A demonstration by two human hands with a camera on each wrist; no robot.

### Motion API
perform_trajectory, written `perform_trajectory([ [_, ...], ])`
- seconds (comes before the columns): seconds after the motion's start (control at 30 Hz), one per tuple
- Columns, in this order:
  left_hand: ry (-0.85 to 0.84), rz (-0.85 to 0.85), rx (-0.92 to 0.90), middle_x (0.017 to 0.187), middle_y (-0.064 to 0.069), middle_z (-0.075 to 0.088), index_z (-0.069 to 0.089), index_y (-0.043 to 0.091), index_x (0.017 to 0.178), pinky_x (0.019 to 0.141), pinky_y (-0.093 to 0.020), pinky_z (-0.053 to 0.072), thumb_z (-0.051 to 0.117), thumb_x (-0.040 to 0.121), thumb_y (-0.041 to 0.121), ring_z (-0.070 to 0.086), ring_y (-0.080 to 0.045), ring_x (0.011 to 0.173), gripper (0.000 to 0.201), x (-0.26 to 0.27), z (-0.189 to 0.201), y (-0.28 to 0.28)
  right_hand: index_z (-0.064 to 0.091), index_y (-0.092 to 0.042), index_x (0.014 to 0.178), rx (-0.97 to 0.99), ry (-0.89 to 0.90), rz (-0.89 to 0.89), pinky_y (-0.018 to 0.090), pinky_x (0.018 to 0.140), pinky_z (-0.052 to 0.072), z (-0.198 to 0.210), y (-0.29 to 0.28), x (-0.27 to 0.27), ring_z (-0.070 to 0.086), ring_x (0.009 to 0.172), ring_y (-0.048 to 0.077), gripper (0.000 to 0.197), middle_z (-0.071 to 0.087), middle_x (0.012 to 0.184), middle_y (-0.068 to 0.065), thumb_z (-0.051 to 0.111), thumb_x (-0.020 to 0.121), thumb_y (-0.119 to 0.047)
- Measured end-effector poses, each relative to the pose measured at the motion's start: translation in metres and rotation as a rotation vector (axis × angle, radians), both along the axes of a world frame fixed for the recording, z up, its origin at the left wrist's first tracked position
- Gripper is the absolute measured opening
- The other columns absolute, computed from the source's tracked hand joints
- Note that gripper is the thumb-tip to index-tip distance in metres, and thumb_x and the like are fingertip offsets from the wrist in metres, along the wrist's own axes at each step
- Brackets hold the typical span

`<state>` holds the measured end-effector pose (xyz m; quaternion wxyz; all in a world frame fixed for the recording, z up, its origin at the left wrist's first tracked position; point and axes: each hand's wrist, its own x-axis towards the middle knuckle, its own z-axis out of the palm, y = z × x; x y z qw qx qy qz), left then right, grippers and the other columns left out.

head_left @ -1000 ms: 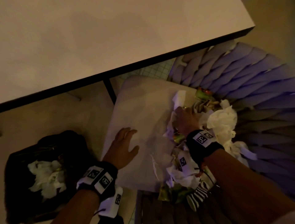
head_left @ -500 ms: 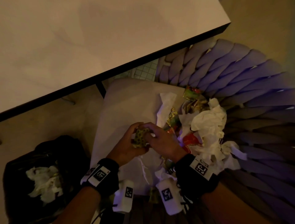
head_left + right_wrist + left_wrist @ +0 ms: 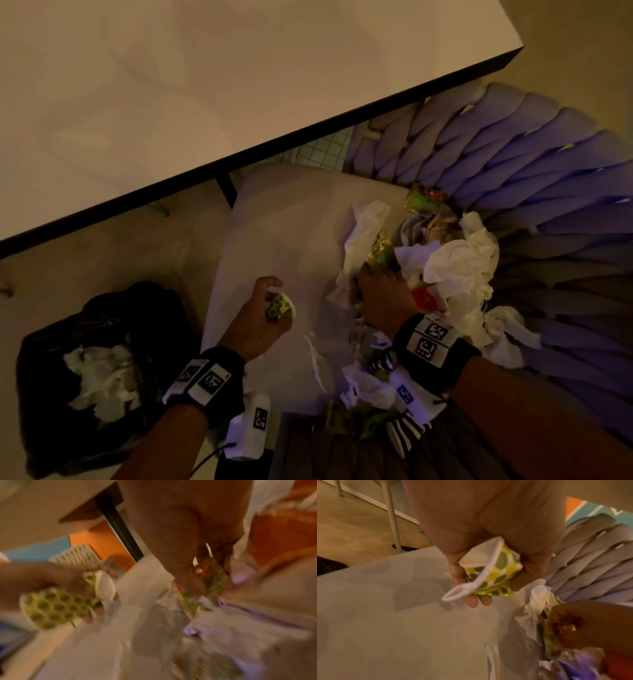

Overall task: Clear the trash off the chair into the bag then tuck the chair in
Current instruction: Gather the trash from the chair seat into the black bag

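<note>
1. Half a second ago both our hands met over the crushed dotted cup (image 3: 489, 574); now they have parted. Our left hand (image 3: 258, 317) has carried the cup off over the bare part of the seat cushion (image 3: 291, 222), toward the bag side, and our right hand (image 3: 383, 294) has gone back into the trash pile (image 3: 455, 270).
2. Left fingers are curled round the cup, thumb on one side, fingertips under it — a full grip on flattened paper.
3. Right fingers are bent and pinching a green-and-red wrapper (image 3: 211, 578) at the pile's edge; that view is blurred, so we cannot tell how firm the hold is.
4. To do this well, we should swing the left hand right over the bag's mouth before letting go, and gather several light pieces per grab.
5. The black bag (image 3: 44, 349) sits on the floor left of the chair — open, with crumpled white tissue (image 3: 102, 380) already inside. Most trash remains on the seat against the woven backrest (image 3: 534, 164).
</note>
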<state>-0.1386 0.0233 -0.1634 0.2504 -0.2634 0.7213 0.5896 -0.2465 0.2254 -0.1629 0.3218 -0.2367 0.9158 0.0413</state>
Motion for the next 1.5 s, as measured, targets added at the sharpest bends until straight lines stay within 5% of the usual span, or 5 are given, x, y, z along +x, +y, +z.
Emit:
perform_trajectory([
  [0.53, -0.202, 0.382, -0.088, 0.121, -0.010, 0.058, 0.050, 0.025, 0.119, 0.095, -0.051, 0.048, 0.064, 0.086, 0.021, 0.059, -0.031, 0.109, 0.036, 0.111, -0.023, -0.128, 0.061, -0.012, 0.094, -0.430, -0.579, -0.202, 0.026, 0.068, 0.038, 0.032, -0.164, 0.058, 0.062, 0.092, 0.032, 0.016, 0.065, 0.107, 0.017, 0.062, 0.078, -0.010],
  [1.03, -0.468, 0.596, -0.097, 0.066, -0.006, 0.042, 0.043, -0.008, 0.113, 0.052, -0.034, 0.042, 0.049, 0.095, 0.034, 0.045, -0.020, 0.049, 0.045, 0.372, -0.126, -0.299, 0.051, -0.002, 0.114, -0.109, -0.900, -0.259, 0.051, 0.087, 0.052, -0.126, -0.368, 0.271, 0.061, 0.105, 0.043, 0.027, 0.059, 0.112, 0.024, 0.053, 0.087, -0.009],
  [1.23, -0.413, 0.705, -0.078, 0.083, -0.002, 0.052, 0.040, 0.009, 0.130, 0.059, -0.036, 0.045, 0.050, 0.094, 0.036, 0.052, -0.020, 0.066, 0.046, 0.385, -0.154, -0.317, 0.044, -0.006, 0.130, -0.181, -0.948, -0.462, 0.029, 0.067, 0.055, -0.164, -0.405, 0.318, 0.061, 0.072, 0.020, 0.038, 0.061, 0.111, 0.017, 0.047, 0.093, -0.014],
  [1.37, -0.402, 0.758, -0.090, 0.150, -0.004, 0.033, 0.021, 0.029, 0.145, 0.100, -0.057, 0.043, 0.058, 0.080, 0.057, 0.045, -0.036, 0.127, 0.080, 0.387, -0.150, -0.323, 0.020, -0.018, 0.146, -0.160, -1.133, -0.526, 0.036, 0.090, 0.047, -0.160, -0.407, 0.322, 0.056, 0.113, 0.027, 0.063, 0.044, 0.141, 0.011, 0.053, 0.093, -0.024],
  [1.5, -0.424, 0.690, -0.124, 0.157, -0.005, 0.015, 0.016, 0.027, 0.148, 0.111, -0.053, 0.032, 0.057, 0.088, 0.044, 0.026, -0.033, 0.140, 0.075, 0.370, -0.128, -0.318, 0.020, -0.018, 0.147, -0.127, -1.122, -0.458, 0.039, 0.099, 0.045, -0.138, -0.389, 0.302, 0.050, 0.125, 0.028, 0.066, 0.041, 0.145, 0.009, 0.055, 0.092, -0.029],
])
